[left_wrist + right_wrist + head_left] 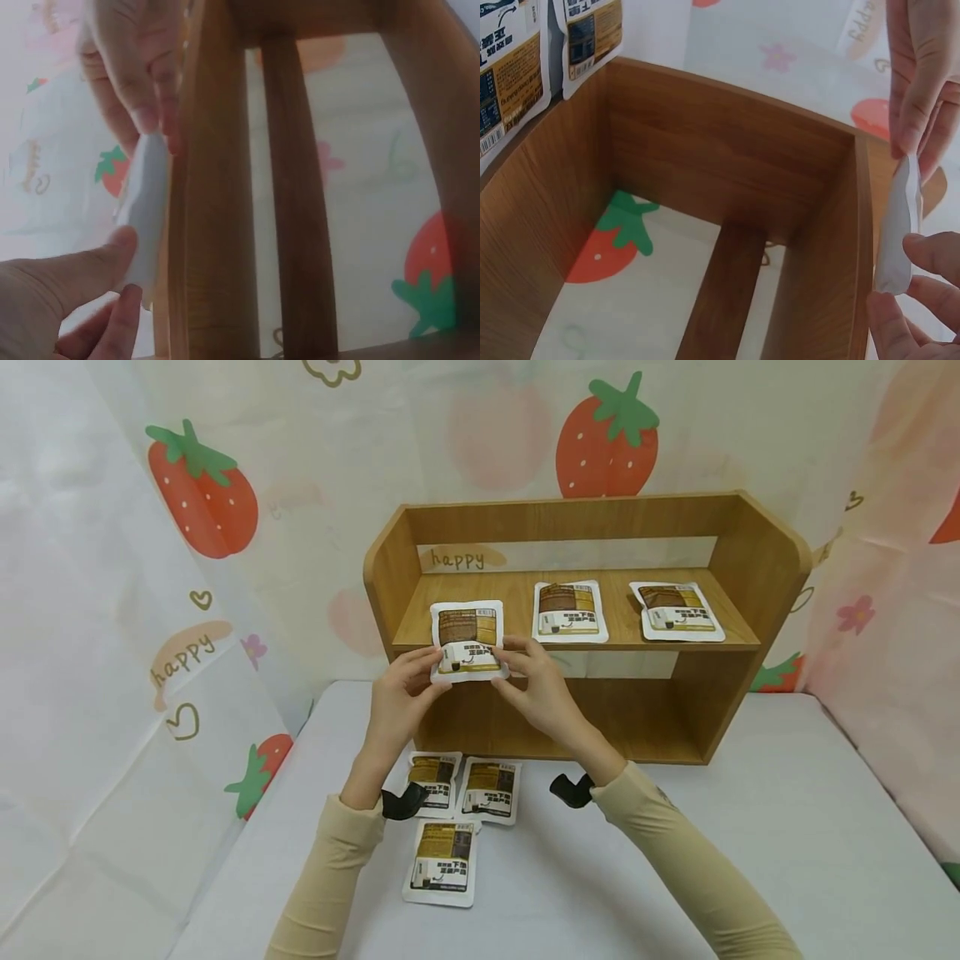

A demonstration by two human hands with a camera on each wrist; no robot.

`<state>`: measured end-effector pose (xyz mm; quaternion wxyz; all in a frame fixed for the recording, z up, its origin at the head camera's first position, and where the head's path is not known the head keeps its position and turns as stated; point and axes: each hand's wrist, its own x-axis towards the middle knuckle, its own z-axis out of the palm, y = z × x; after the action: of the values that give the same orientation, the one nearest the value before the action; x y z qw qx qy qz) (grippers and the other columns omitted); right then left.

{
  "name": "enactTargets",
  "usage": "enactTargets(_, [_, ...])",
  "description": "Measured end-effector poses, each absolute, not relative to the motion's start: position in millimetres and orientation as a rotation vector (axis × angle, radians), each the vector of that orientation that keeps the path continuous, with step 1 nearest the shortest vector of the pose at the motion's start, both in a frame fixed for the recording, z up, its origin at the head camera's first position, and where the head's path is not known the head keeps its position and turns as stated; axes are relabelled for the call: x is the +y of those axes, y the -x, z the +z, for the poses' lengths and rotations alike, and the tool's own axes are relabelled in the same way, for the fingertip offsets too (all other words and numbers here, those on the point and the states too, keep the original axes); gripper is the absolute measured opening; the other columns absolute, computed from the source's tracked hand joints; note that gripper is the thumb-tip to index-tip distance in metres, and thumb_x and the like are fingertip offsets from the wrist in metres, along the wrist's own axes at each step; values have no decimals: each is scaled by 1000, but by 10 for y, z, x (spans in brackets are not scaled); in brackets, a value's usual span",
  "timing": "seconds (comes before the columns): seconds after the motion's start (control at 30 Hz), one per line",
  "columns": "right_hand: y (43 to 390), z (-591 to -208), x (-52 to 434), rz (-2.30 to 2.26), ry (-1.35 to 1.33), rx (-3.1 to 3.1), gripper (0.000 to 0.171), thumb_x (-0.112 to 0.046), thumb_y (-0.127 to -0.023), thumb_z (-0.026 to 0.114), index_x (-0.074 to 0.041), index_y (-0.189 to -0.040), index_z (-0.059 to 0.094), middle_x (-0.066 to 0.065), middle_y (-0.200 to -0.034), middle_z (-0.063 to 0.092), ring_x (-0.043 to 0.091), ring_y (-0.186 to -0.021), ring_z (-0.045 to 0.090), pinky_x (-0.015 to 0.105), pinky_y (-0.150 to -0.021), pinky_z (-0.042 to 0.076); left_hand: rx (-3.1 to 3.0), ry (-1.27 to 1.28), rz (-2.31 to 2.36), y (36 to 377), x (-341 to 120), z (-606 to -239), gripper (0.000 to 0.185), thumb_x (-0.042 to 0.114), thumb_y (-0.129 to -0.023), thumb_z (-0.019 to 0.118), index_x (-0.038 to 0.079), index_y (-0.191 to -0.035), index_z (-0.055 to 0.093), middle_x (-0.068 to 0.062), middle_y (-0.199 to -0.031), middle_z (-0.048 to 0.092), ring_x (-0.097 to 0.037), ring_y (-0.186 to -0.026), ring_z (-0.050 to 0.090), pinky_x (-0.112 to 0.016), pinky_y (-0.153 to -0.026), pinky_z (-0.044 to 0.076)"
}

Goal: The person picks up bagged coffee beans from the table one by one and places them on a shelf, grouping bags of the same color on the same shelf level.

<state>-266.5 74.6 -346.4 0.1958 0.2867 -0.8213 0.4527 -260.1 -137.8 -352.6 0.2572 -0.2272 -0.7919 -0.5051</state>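
Both hands hold a flat white-edged packet [468, 631] with brown and yellow print, in front of the left end of the upper shelf board [517, 602]. My left hand [403, 692] pinches its left edge between thumb and fingers. On the right edge, my right hand [546, 692] grips it the same way. Both wrist views show the packet [145, 199] edge-on, close beside the wood. Two similar packets lie on the upper board, one at the middle [568, 612] and one at the right [678, 612].
Three more packets rest on the white table: one [435, 783] below the left forearm, one [489, 789] beside it, one [441, 864] nearer. The wooden shelf unit [757, 577] has raised side panels and a lower compartment [600, 718]. Strawberry-printed cloth [487, 443] hangs behind.
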Motion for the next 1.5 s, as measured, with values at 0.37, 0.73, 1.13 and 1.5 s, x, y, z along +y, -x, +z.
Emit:
enactTargets(0.37, [2698,-3374,700,1140,-790,-2355,39,-11,-88,63,3,-123,57,20,-132,48,31,-119,50,39,-91,48,-2158,617,-1265,2677,-1413,-3520,36,6,-80,69,0,-115,64,-12,-120,61,-25,-107,61,-30,-85,51])
enactTargets(0.73, [2754,-3278,635,1156,-768,-2372,32,-11,-91,58,0,-121,60,19,-130,53,31,-120,50,42,-97,44,-2130,621,-1005,2786,-1434,-3479,31,6,-83,67,2,-113,66,-12,-116,65,-28,-100,59,-37,-81,51])
enactTargets(1.13, [2902,-3298,593,1091,-770,-2285,24,-6,-88,61,-1,-112,66,13,-113,63,25,-101,59,36,-88,48,-2155,557,-826,2895,-1397,-3504,26,1,-87,61,1,-113,65,-12,-114,65,-27,-105,57,-33,-93,45])
enactTargets(1.5, [3007,-3337,554,918,-816,-2307,31,-9,-90,60,0,-120,61,16,-123,60,30,-115,54,39,-98,43,-2223,484,-665,2962,-1385,-3521,29,7,-89,59,0,-117,63,-14,-118,63,-29,-118,52,-38,-102,40])
